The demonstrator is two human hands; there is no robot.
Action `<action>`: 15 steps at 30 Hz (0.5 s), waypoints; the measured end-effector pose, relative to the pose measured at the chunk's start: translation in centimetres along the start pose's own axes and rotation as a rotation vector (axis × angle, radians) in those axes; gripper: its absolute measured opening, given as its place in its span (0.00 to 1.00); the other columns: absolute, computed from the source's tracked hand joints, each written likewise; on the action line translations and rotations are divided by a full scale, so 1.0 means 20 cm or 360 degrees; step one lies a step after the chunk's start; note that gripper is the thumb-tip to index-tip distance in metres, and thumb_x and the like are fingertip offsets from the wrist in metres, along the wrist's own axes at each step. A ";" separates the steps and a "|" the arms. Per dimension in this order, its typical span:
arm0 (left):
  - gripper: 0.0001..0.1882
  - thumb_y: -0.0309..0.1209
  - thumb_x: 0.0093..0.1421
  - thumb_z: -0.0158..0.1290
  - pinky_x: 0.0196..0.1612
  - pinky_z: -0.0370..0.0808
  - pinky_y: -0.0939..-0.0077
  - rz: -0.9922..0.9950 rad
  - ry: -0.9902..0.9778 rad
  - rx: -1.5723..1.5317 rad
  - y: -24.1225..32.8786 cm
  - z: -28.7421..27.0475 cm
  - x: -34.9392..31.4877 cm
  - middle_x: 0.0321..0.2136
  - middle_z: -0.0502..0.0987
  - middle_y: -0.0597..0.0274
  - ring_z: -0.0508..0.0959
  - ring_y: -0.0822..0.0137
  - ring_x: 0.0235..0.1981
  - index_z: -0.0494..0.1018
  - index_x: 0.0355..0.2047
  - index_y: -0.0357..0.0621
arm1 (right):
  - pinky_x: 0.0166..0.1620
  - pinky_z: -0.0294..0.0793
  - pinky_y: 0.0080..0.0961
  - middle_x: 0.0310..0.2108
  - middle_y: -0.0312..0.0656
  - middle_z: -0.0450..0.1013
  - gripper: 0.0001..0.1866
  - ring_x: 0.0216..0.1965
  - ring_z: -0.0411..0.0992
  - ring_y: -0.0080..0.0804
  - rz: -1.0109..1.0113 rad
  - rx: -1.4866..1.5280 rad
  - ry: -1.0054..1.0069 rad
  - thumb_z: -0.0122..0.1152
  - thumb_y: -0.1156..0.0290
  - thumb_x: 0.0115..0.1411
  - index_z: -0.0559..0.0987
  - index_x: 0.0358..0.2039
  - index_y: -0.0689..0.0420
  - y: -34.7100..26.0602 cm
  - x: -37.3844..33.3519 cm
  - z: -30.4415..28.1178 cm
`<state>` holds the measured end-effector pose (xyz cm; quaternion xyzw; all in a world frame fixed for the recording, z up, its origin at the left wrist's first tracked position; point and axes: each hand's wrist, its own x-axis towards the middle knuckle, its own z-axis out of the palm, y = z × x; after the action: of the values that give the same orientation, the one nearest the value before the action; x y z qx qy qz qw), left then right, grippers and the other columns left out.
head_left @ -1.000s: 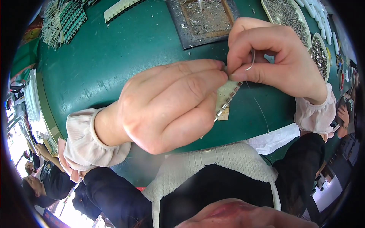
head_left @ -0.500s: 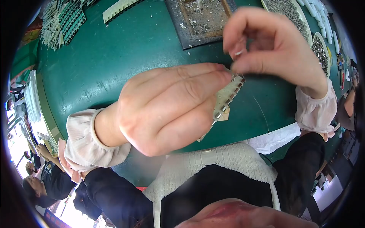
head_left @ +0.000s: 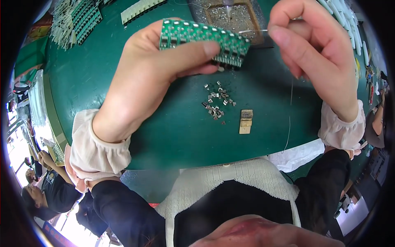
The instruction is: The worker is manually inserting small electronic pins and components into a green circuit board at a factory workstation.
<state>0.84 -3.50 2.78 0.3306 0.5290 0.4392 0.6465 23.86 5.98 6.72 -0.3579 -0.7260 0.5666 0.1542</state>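
Observation:
My left hand (head_left: 144,70) grips a green circuit board (head_left: 193,35), its thumb across the face and its fingers underneath. Small components and bright solder pads line the board's upturned side. My right hand (head_left: 317,49) pinches a thin silvery solder wire (head_left: 257,31) between thumb and forefinger. The wire's end reaches the board's right corner; whether it touches is hard to tell. Just beyond the board, a soldering iron tip (head_left: 229,12) points down over a dark tray (head_left: 257,16) with residue in it. Below the board lie several small metal clips (head_left: 218,101) in a loose pile.
A small stepped wooden block (head_left: 246,122) lies right of the clips. More boards (head_left: 85,18) and a pale strip (head_left: 140,11) are at the far left. White tubes (head_left: 343,20) lie far right. White cloth or paper (head_left: 298,155) hangs at the near edge. Other people sit at left and right.
My left hand has lifted the board away from me and turned it from its pale side to its green side. The clips and wooden block are now uncovered. My right hand has shifted slightly right.

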 end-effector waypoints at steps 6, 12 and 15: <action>0.13 0.23 0.67 0.55 0.46 0.86 0.72 0.0104 -0.0118 -0.0452 0.03 -0.05 0.02 0.43 0.83 0.56 0.85 0.66 0.42 0.76 0.51 0.34 | 0.23 0.53 0.12 0.21 0.29 0.70 0.05 0.19 0.60 0.08 -0.0263 -0.0199 0.0031 0.58 0.81 0.67 0.70 0.38 0.62 0.03 0.02 -0.01; 0.14 0.23 0.67 0.54 0.47 0.86 0.72 0.0152 -0.0019 -0.0419 0.01 -0.13 0.02 0.44 0.83 0.55 0.85 0.65 0.43 0.76 0.52 0.33 | 0.23 0.53 0.11 0.22 0.29 0.69 0.05 0.19 0.60 0.08 -0.0440 -0.0207 -0.0007 0.58 0.81 0.67 0.70 0.39 0.63 0.07 0.06 -0.03; 0.14 0.24 0.67 0.54 0.47 0.86 0.72 0.0154 -0.0007 -0.0402 0.03 -0.11 0.01 0.44 0.83 0.55 0.85 0.65 0.43 0.76 0.51 0.33 | 0.24 0.55 0.10 0.23 0.29 0.69 0.05 0.20 0.61 0.08 -0.0489 -0.0336 -0.0035 0.57 0.81 0.68 0.69 0.40 0.63 0.06 0.06 -0.04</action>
<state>-1.38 -3.14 2.74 0.2726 0.4514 0.5322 0.6623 23.93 7.61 5.62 -0.2508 -0.8292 0.4610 0.1927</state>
